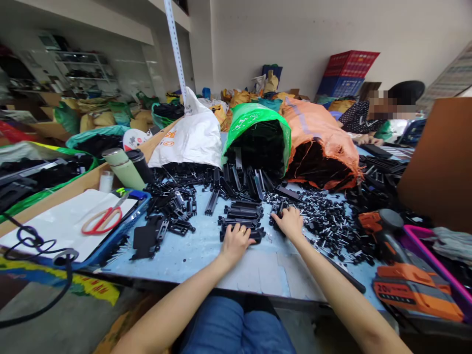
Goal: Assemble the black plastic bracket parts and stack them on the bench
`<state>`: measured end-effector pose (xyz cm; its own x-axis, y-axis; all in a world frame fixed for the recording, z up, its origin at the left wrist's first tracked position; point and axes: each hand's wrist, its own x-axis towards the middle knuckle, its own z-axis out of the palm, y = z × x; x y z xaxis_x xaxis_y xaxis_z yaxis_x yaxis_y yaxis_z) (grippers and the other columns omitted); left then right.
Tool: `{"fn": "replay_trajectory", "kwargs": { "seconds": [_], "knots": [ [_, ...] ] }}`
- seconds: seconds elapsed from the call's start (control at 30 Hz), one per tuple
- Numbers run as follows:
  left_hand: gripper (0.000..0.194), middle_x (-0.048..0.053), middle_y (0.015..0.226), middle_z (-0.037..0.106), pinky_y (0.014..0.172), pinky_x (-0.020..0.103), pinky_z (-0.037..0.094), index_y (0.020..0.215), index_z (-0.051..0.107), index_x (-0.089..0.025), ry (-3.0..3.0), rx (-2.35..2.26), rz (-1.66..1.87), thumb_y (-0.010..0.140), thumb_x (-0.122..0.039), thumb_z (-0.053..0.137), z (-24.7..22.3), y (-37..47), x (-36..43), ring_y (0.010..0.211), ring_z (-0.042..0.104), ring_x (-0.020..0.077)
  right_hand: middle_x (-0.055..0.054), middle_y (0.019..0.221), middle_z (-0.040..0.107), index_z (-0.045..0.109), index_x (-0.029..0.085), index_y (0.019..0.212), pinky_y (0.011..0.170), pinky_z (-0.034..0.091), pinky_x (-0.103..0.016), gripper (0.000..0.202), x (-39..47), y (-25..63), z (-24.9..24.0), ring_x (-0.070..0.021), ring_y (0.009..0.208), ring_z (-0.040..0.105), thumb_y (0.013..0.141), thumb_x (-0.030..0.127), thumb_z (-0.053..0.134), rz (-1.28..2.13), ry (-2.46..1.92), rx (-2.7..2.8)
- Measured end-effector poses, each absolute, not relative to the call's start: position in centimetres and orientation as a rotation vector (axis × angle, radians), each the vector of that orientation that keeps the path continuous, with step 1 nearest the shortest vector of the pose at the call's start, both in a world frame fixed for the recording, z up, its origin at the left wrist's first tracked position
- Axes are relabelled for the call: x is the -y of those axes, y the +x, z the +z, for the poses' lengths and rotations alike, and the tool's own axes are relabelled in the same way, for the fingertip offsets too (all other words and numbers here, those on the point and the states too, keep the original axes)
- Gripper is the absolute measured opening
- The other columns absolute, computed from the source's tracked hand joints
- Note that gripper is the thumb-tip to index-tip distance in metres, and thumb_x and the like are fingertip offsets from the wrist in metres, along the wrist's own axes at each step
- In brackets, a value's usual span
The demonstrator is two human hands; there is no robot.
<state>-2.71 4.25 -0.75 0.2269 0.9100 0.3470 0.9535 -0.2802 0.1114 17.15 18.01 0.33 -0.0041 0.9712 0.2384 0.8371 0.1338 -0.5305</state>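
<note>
My left hand [235, 243] rests with bent fingers around the nearest of several black plastic bars [260, 234], its thumb out to the right. The other bars [241, 214] lie behind it in a row, roughly parallel, on the blue tabletop [206, 250]. My right hand [290, 222] reaches down at the left edge of a heap of black-headed screws [332, 221]. Its fingers are curled in at a dark piece, mostly hidden, that I cannot make out. More long black plastic parts [254, 182] spill toward both hands from the green sack [258, 115].
A white sack [191, 137] and an orange sack [317, 128] flank the green one. An orange cordless drill [413, 285] lies right, beside a pink-rimmed basket [435, 255]. Left are red-handled scissors [103, 221] and a light green flask [123, 167]. A co-worker [359, 118] sits at far right.
</note>
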Motion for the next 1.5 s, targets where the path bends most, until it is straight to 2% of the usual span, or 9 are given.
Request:
{"fn": "replay_trajectory", "kwargs": {
  "seconds": [0.3, 0.4, 0.5, 0.63, 0.83, 1.03, 1.27, 1.4, 1.5],
  "knots": [
    [0.034, 0.02, 0.109, 0.053, 0.084, 0.04, 0.033, 0.102, 0.056, -0.005, -1.493, 2.54, -0.304, 0.089, -0.028, 0.035, 2.0, -14.6, -7.7, 0.106, 0.041, 0.0305, -0.008, 0.084, 0.064, 0.054, 0.018, 0.069, 0.073, 0.045, -0.035, 0.038, -16.1, 17.4, 1.1, -0.0244, 0.086, 0.06, 0.071, 0.056, 0.054, 1.147, -1.381, 1.734],
    [0.027, 0.022, 0.102, 0.055, 0.08, 0.039, 0.034, 0.092, 0.058, 0.0, -1.502, 2.593, -0.252, 0.083, -0.016, 0.039, 2.1, -17.4, -8.9, 0.103, 0.043, 0.031, -0.007, 0.09, 0.066, 0.053, 0.019, 0.086, 0.073, 0.048, -0.034, 0.036, -13.4, 16.2, 1.4, -0.0219, 0.086, 0.063, 0.071, 0.051, 0.06, 1.581, -1.145, 1.492],
    [0.024, 0.023, 0.097, 0.056, 0.076, 0.037, 0.037, 0.087, 0.059, 0.0, -1.518, 2.62, -0.223, 0.08, -0.012, 0.039, 1.9, -17.3, -9.3, 0.099, 0.046, 0.0306, -0.006, 0.099, 0.065, 0.043, 0.025, 0.114, 0.082, 0.047, -0.038, 0.059, -10.8, 15.0, 2.0, -0.0225, 0.093, 0.062, 0.065, 0.041, 0.07, 1.776, -0.926, 1.286],
    [0.03, 0.021, 0.095, 0.057, 0.075, 0.037, 0.04, 0.095, 0.056, -0.002, -1.535, 2.608, -0.231, 0.086, -0.013, 0.03, 2.0, -15.5, -7.6, 0.094, 0.051, 0.0288, -0.008, 0.109, 0.06, 0.033, 0.027, 0.127, 0.091, 0.042, -0.044, 0.078, -7.8, 14.5, 2.3, -0.0256, 0.103, 0.059, 0.062, 0.031, 0.075, 1.758, -0.769, 1.285],
    [0.024, 0.009, 0.098, 0.052, 0.07, 0.029, 0.043, 0.102, 0.052, -0.018, -1.882, 2.459, -0.41, 0.089, -0.025, 0.034, 4.8, -12.7, -2.3, 0.075, 0.056, 0.0179, -0.01, 0.109, 0.06, 0.045, 0.022, 0.11, 0.088, 0.044, -0.043, 0.059, -5.6, 18.4, 0.5, -0.0282, 0.107, 0.055, 0.061, 0.037, 0.074, 1.635, -0.869, 1.491],
    [0.04, 0.007, 0.091, 0.056, 0.076, 0.029, 0.043, 0.108, 0.048, -0.017, -2.569, 2.111, -0.468, 0.071, -0.004, 0.044, 6.0, -5.6, 1.1, 0.088, 0.054, 0.0205, -0.007, 0.097, 0.062, 0.055, 0.019, 0.098, 0.084, 0.045, -0.04, 0.044, -5.9, 26.2, 0.2, -0.0248, 0.091, 0.058, 0.063, 0.04, 0.071, 1.059, -1.203, 2.176],
    [0.028, 0.009, 0.106, 0.056, 0.085, 0.035, 0.044, 0.11, 0.052, -0.019, -2.789, 1.987, -0.894, 0.084, -0.016, 0.043, 0.5, -0.9, 0.1, 0.098, 0.053, 0.0199, -0.01, 0.121, 0.055, 0.044, 0.024, 0.13, 0.1, 0.03, -0.048, 0.063, -4.5, 25.7, 0.4, -0.0274, 0.112, 0.048, 0.073, 0.041, 0.064, 0.609, -1.078, 2.541],
    [0.033, 0.007, 0.107, 0.056, 0.071, 0.03, 0.051, 0.118, 0.052, -0.023, -2.686, 2.156, -1.478, 0.09, -0.027, 0.035, 0.0, -0.6, 1.0, 0.076, 0.059, 0.014, -0.009, 0.114, 0.059, 0.051, 0.028, 0.124, 0.091, 0.041, -0.045, 0.042, -3.6, 21.1, -0.2, -0.0249, 0.102, 0.054, 0.086, 0.044, 0.048, 0.786, -1.059, 2.325],
    [0.039, 0.007, 0.107, 0.055, 0.051, 0.024, 0.049, 0.127, 0.046, -0.024, -2.578, 2.324, -1.849, 0.091, -0.032, 0.033, 0.6, 0.2, 1.6, 0.051, 0.052, 0.0066, -0.007, 0.102, 0.062, 0.036, 0.028, 0.135, 0.069, 0.053, -0.036, 0.052, -3.2, 17.8, -0.4, -0.0197, 0.076, 0.062, 0.089, 0.049, 0.039, 1.295, -1.085, 1.823]
  ]
}}
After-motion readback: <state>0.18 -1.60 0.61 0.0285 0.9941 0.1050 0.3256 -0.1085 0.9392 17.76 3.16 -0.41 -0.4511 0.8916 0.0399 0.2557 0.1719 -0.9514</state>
